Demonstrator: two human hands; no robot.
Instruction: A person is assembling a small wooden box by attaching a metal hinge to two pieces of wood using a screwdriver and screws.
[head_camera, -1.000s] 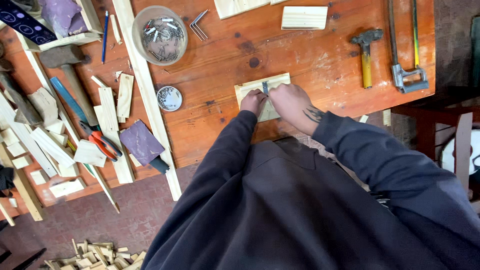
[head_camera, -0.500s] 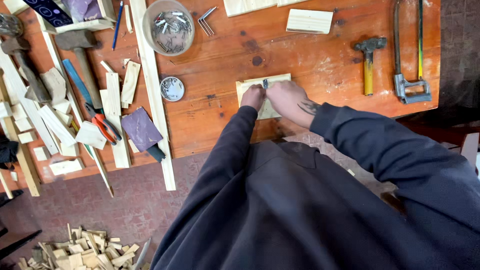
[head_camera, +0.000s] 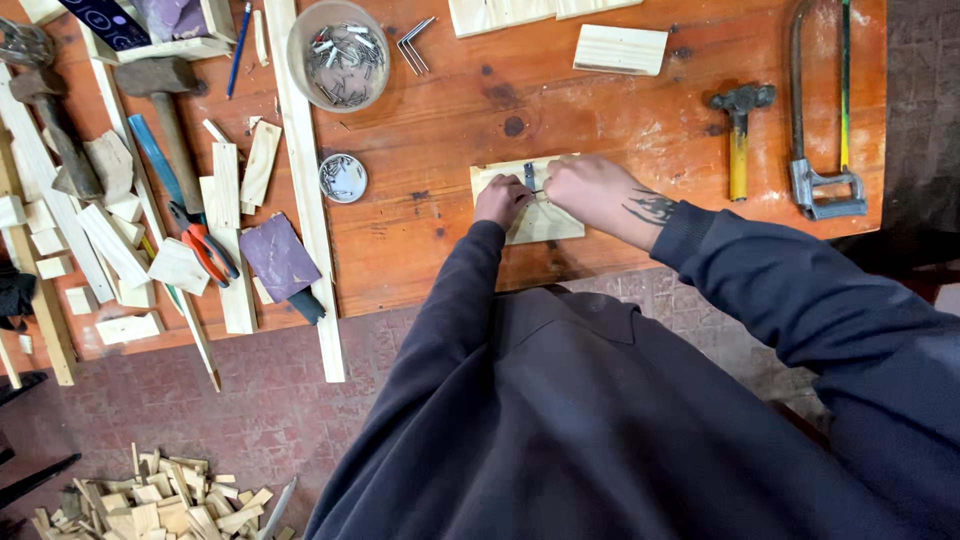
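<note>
A small pale wooden board (head_camera: 553, 222) lies near the front edge of the orange wooden workbench (head_camera: 450, 120). A small dark metal piece (head_camera: 529, 176) stands on the board between my hands. My left hand (head_camera: 501, 199) pinches at it from the left, fingers closed. From the right, my right hand (head_camera: 590, 190) covers the board's upper right part, its fingertips on the same piece. What exactly each fingertip grips is too small to tell.
A hammer (head_camera: 739, 135) with a yellow handle and a hacksaw (head_camera: 822, 110) lie to the right. A bowl of nails (head_camera: 338, 55), a small round tin (head_camera: 343, 178), a long wood strip (head_camera: 305, 180), pliers (head_camera: 205, 245), sandpaper (head_camera: 277, 257) and wood offcuts lie left. Scrap blocks (head_camera: 150, 500) sit on the floor.
The camera has shifted, so the bench sits lower and more to the right in view. Both hands stay on the small board, fingers still working at the metal piece.
</note>
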